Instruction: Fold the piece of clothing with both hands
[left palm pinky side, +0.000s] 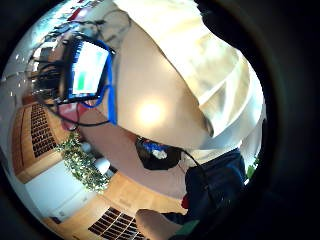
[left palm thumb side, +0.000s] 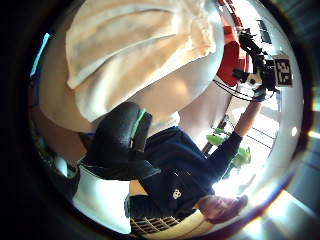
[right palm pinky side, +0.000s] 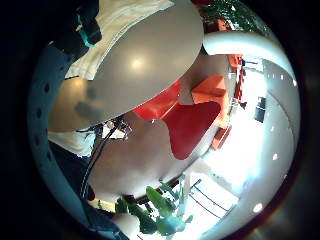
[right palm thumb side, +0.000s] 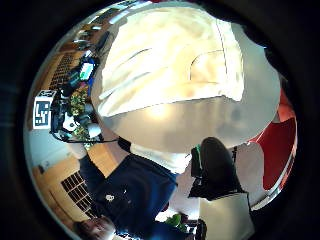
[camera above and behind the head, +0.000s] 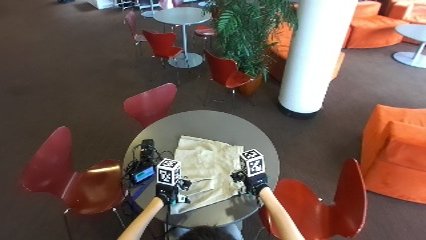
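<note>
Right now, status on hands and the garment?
Both hands, left hand and right hand, above cream garment; grip unclear. Garment flat on table. Cabled device beside it.

Outside view evenly lit, soft daylight, no hard shadows, bit soft overall. Palm views heavy fisheye, thick black ring round each, edges bent hard. Bright glare spot on table (left palm pinky side: 150, 112) in left little finger side view, another on table in right little finger side view. Windows blown out white in right little finger side and left thumb side views, lens flare at rim there. Cream garment (right palm thumb side: 170, 60) looks washed out, slightly blurry up close. Person's torso dark, underexposed against backlight.
</note>
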